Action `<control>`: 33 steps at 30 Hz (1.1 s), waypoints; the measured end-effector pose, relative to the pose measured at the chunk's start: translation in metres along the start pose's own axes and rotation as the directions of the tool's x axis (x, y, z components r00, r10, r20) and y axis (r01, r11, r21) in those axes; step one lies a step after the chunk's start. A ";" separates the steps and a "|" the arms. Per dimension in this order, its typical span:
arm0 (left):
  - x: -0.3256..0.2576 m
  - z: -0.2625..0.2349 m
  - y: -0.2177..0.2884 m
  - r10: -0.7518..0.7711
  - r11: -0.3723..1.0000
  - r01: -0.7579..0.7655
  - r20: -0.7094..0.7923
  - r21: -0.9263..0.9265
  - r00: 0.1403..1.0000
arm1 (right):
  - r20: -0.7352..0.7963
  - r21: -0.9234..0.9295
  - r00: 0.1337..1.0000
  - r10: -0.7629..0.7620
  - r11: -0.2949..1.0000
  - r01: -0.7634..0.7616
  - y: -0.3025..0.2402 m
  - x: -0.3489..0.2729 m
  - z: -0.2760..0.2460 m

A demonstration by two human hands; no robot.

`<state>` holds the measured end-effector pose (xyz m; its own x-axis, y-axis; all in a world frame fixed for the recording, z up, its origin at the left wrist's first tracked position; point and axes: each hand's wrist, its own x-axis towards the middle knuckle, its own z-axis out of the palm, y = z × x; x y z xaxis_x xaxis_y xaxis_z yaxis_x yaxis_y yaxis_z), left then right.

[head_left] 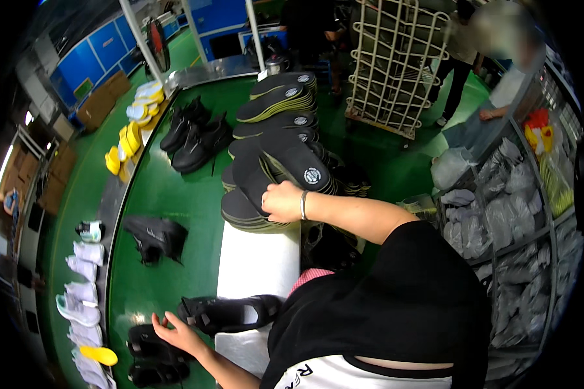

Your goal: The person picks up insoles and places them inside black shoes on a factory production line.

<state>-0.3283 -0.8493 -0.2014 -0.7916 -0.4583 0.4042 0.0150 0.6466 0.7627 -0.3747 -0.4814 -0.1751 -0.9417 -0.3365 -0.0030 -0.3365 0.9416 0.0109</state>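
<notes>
My right hand [282,202] reaches out to tall stacks of black insoles with yellow-green undersides. Its fingers are closed at the edge of a black insole [250,167] on the nearer stack; the fingertips are partly hidden. Another insole [298,162] with a round white print lies just beside that hand. Near the lower edge, my left hand [175,334] is open, its fingers apart and holding nothing. Close by it, a black shoe [207,314] with a pale inside lies on its sole across the white board [250,259]. More black shoes [152,347] stand left of this hand.
On the green surface [188,201] are a black pair [198,142] and another dark shoe [156,236]. White shoes [81,301] and yellow insoles [130,139] line the left side. At right stand a wire rack [396,71] and a shelf of bagged items [509,207]. Other people are behind.
</notes>
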 end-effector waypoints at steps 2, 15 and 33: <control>-0.003 -0.001 0.022 0.042 0.993 -0.040 0.017 -0.110 0.999 | 0.016 -0.137 1.000 -0.006 0.991 0.008 -0.007 -0.010 -0.012; -0.023 0.025 0.051 -0.030 0.133 0.782 0.787 -0.608 0.617 | -0.623 0.068 0.510 -0.594 0.608 0.791 -0.138 -0.044 -0.045; -0.074 0.031 0.084 -0.060 0.729 0.320 0.409 -0.606 0.911 | -0.089 0.938 0.956 -0.279 0.300 0.175 -0.152 0.012 -0.043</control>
<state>-0.2871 -0.7423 -0.1830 -0.9714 -0.2071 0.1157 0.1276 -0.0449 0.9908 -0.3350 -0.6288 -0.1341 -0.8064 -0.5854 0.0833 -0.2664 0.2339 -0.9351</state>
